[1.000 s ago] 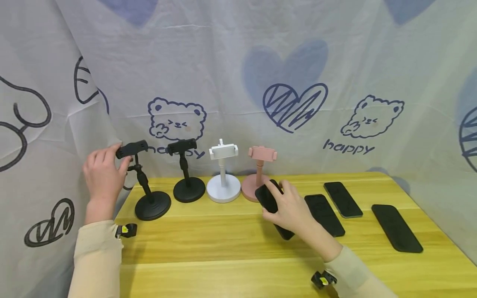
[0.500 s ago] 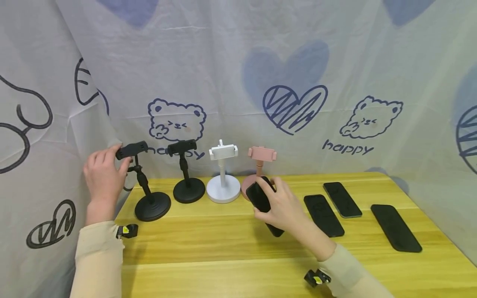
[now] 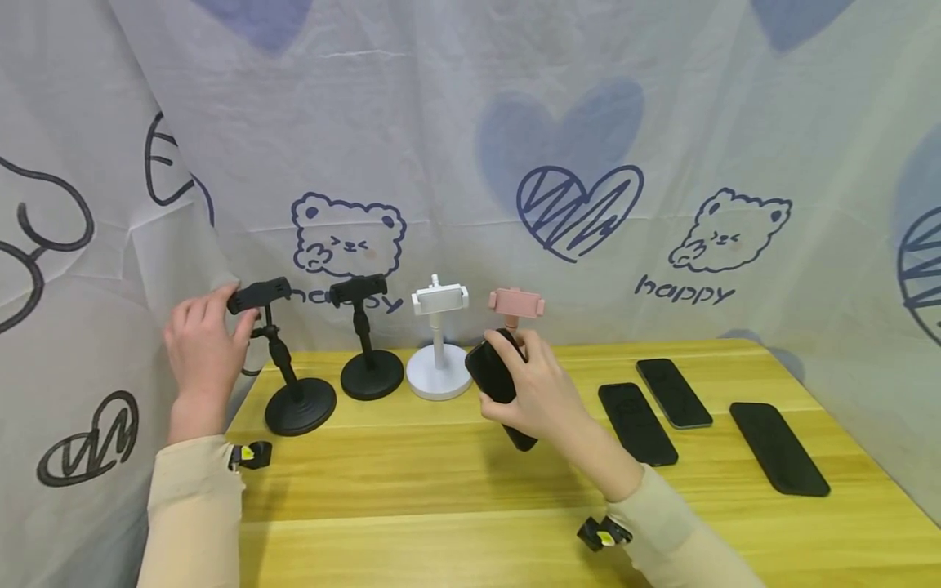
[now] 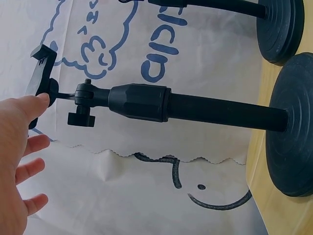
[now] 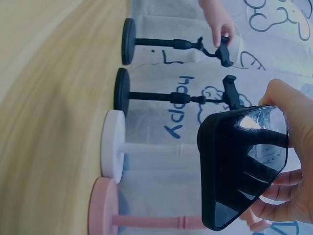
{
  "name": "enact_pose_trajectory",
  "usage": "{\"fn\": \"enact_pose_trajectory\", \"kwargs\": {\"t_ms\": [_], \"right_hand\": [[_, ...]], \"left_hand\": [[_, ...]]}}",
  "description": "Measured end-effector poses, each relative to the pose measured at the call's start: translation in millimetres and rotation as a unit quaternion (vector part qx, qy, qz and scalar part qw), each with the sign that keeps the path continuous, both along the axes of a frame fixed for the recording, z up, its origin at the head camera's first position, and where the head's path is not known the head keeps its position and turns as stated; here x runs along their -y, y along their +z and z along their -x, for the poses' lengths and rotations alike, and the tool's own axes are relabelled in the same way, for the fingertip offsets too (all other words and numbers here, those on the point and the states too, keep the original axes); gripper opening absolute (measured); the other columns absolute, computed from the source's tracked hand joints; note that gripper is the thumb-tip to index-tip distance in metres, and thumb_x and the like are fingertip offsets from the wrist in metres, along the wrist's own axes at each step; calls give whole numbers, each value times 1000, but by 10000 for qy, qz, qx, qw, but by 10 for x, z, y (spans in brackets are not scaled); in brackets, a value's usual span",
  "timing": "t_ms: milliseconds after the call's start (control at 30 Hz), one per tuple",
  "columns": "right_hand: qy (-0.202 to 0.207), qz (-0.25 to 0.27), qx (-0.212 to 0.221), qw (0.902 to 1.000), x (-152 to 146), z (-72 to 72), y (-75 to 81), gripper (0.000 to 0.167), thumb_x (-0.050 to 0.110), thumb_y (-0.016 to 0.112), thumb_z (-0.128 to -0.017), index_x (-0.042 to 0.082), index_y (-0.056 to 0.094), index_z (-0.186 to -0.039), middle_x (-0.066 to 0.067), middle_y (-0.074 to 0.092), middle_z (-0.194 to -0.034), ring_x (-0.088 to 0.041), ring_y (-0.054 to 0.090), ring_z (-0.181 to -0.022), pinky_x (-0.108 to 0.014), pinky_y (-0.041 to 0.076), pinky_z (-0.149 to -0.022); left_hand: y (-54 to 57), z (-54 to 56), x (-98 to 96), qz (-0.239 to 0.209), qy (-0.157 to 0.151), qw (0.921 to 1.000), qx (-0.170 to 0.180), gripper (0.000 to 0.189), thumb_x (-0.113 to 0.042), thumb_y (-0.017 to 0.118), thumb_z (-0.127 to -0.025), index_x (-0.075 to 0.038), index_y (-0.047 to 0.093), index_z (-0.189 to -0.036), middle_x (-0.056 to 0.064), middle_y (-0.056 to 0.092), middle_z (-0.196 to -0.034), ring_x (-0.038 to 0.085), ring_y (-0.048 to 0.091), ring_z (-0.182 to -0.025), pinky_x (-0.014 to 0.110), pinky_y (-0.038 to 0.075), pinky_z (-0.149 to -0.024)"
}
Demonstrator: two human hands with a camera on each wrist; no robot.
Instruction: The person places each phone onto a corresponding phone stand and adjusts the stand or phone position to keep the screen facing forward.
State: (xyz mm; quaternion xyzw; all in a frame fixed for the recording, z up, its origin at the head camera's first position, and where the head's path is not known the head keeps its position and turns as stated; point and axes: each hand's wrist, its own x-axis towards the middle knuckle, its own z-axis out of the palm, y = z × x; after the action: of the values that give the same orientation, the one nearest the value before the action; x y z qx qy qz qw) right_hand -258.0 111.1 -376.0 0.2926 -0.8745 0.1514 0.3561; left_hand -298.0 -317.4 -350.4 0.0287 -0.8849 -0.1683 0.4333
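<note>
Status: looks like early days. Four phone stands in a row at the back, none with a phone in its clamp: far-left black stand (image 3: pixel 282 355), second black stand (image 3: pixel 363 325), white stand (image 3: pixel 438 336), pink stand (image 3: pixel 517 303).

Right hand (image 3: pixel 540 388) has a firm grip on a black phone (image 3: pixel 491 373), thumb on one long edge, fingers on the other. Phone is off the wooden table (image 3: pixel 367 490), tilted, in front of the pink stand and hiding most of its base in the head view.

Left hand (image 3: pixel 202 335) pinches the clamp (image 3: pixel 259 295) of the far-left black stand; how wide that clamp sits, can't tell.

Done: one phone picked up, one clamp in hand. Left untouched: middle phone (image 3: pixel 638 424), rear phone (image 3: pixel 674 393), far-right phone (image 3: pixel 779 448), all flat on the table, plus three stands.
</note>
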Motion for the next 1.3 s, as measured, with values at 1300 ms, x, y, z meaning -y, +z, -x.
{"fn": "enact_pose_trajectory", "kwargs": {"t_ms": [1300], "right_hand": [[368,983,186,9943,470,28,418,74,40,73,-73,21,44,-139,-14,46,-115,-26,49,-94,-38,52,-69]], "left_hand": [[20,-21,34,162,-68,9998,-64,44,-25,69,-91,-10,59,-131,23,62,-127,45,49,-116,64,36,-95]]}}
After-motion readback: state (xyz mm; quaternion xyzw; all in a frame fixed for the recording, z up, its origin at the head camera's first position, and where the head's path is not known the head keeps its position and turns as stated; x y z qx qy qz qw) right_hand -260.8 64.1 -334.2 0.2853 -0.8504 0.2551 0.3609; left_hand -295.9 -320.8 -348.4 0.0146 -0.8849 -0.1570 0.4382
